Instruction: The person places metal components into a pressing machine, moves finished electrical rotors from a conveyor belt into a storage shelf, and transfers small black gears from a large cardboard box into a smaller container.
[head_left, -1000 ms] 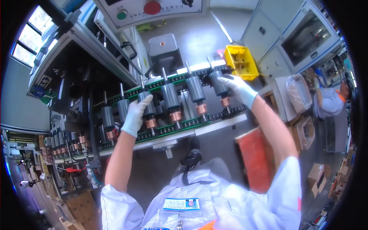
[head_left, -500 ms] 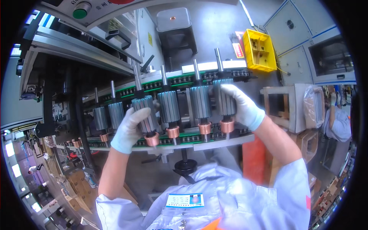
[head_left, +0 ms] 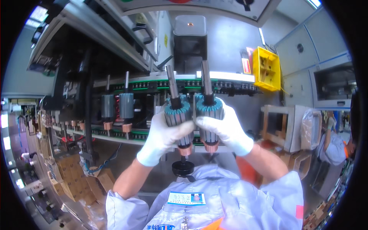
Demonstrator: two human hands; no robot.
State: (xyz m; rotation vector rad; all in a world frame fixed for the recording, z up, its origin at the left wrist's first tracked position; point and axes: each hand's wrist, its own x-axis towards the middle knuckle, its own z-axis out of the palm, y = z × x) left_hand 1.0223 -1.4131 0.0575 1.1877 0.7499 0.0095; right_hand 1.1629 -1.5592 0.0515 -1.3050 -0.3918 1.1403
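My left hand (head_left: pixel 161 133), in a white glove, is closed around a motor armature (head_left: pixel 178 117) with a grey slotted core, teal ends and a copper commutator. My gloved right hand (head_left: pixel 227 128) grips a second armature (head_left: pixel 209 113) beside it. Both are raised above the conveyor, tilted, with steel shafts pointing away from me and commutators toward me. Teal edges show behind each front armature, so more may be held there; the hands hide how many. Further left, two armatures (head_left: pixel 126 105) lie across the conveyor chains.
The green-edged chain conveyor (head_left: pixel 234 85) runs left to right before me. A machine frame (head_left: pixel 111 36) stands at the left, with a control panel (head_left: pixel 214 8) overhead. Beyond are a stool (head_left: pixel 190 26) and a yellow bin (head_left: pixel 267 69). A black round pad (head_left: pixel 183 168) sits near my body.
My hands have come together from either side of several armatures on the conveyor, lifting armatures toward me. The chains there are now bare. The view has shifted slightly.
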